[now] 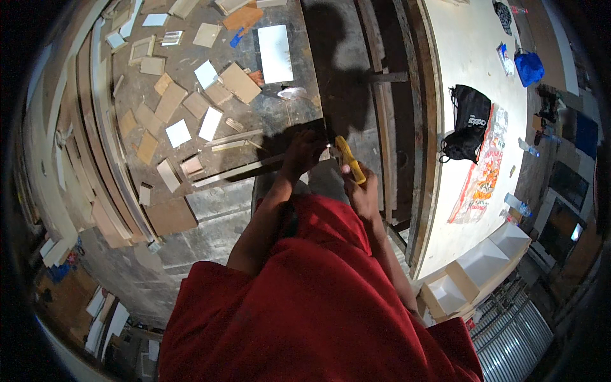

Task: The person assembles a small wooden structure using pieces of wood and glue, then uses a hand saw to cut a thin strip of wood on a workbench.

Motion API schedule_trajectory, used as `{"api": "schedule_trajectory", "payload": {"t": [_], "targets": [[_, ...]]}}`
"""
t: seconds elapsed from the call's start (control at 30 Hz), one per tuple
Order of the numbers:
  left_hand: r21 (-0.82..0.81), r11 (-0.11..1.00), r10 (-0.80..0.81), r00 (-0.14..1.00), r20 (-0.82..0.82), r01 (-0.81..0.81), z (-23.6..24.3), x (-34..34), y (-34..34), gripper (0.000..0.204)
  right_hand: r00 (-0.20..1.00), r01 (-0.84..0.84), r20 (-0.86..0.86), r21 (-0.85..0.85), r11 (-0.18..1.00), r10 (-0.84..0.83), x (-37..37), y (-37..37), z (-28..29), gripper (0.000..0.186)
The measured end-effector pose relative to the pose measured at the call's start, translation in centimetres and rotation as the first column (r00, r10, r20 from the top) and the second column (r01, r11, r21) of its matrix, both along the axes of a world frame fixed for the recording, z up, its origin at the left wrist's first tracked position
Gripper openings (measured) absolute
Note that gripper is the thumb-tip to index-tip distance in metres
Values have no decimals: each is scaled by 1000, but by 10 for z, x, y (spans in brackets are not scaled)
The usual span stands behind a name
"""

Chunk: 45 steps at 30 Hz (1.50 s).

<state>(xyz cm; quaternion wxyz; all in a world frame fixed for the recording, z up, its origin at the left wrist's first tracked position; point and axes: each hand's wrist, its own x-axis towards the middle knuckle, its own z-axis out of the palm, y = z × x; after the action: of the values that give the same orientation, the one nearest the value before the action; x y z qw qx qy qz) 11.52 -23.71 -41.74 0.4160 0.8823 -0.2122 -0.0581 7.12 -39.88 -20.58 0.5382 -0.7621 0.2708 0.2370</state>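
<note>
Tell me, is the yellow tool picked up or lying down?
Picked up: the right hand holds the yellow tool by one end, and the rest slants out toward the left hand.

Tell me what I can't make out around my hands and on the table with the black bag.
All in the head view:
- What, if anything, the left hand holds: too dark there.
- The working end of the yellow tool in the right hand: too small and blurred.
- What, if anything, is inside the black bag: its fabric hides it.
- The far end of the pale table: cut off by the top edge.
</note>
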Motion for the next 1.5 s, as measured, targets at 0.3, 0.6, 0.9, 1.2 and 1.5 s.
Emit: {"api": "schedule_trajectory", "payload": {"t": [0.3,0.6,0.9,1.2,1.5], "targets": [[-30,998,60,997,54,-58,-5,1,2,13,1000,-12,3,32,999,12,5,1,-10,35],[-192,977,55,982,-181,-90,-19,1,-2,19,1000,22,5,39,999,-22,2,2,15,41],[-75,995,77,994,73,-71,18,-3,1,15,998,62,26,66,996,-63,3,2,16,34],[-11,995,96,991,93,-96,0,-6,5,17,999,7,31,37,999,-8,4,7,22,30],[-123,985,137,979,152,-119,17,-3,0,16,999,52,12,42,998,-52,4,3,17,39]]}}
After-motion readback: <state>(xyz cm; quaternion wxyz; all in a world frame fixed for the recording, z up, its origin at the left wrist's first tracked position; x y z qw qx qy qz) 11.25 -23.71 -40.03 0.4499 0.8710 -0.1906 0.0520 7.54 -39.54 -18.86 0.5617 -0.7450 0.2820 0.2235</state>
